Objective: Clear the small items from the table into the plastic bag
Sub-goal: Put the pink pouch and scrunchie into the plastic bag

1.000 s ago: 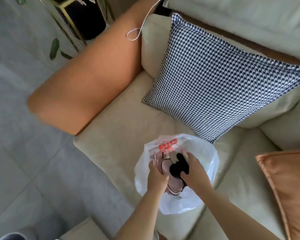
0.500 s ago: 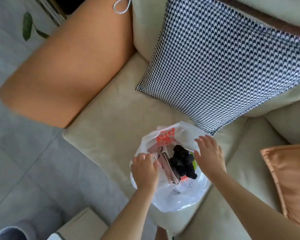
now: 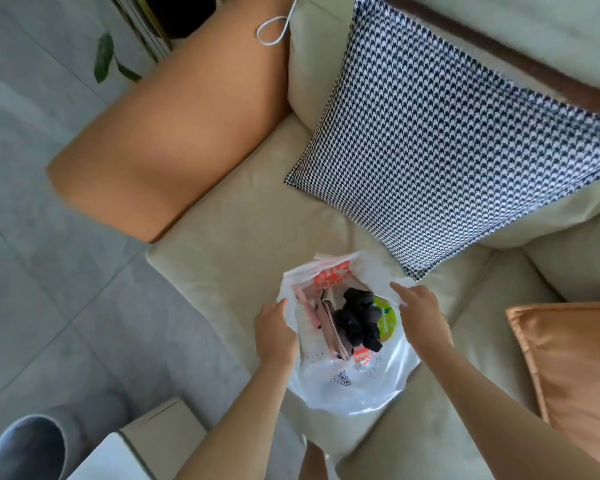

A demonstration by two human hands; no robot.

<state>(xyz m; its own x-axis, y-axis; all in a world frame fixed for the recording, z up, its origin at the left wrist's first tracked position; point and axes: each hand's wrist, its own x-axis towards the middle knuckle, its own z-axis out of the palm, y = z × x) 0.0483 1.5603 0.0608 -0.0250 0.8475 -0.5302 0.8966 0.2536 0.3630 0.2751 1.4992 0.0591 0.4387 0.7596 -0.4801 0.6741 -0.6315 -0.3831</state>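
White plastic bag (image 3: 347, 386) sitting on the near edge of a cream sofa seat (image 3: 243, 237), mouth open and facing up toward the camera. Long axis running roughly near to far, red print at the far rim, a small black code mark on the near side.

Inside: a black bundle (image 3: 359, 320) (cloth or a hair tie, hard to tell which) lying lengthwise along that same axis, a pink flat item (image 3: 329, 327) standing on edge just left of it, a green round label (image 3: 387, 320) just right of it.

Left hand (image 3: 274, 334) at the left rim of the bag, grip clamped on the plastic, fingers curled round the edge. Right hand (image 3: 421, 317) at the right rim, fingers stretched toward the far side and resting on the plastic; pinch or mere touch, cannot tell.

Houndstooth cushion (image 3: 447, 133) leaning on the sofa back, its near corner just beside the bag. Orange armrest (image 3: 174, 133) to the left, orange cushion (image 3: 568, 368) at the right edge. Grey floor (image 3: 49, 271) on the left, a grey round bin (image 3: 28, 448) at near left.
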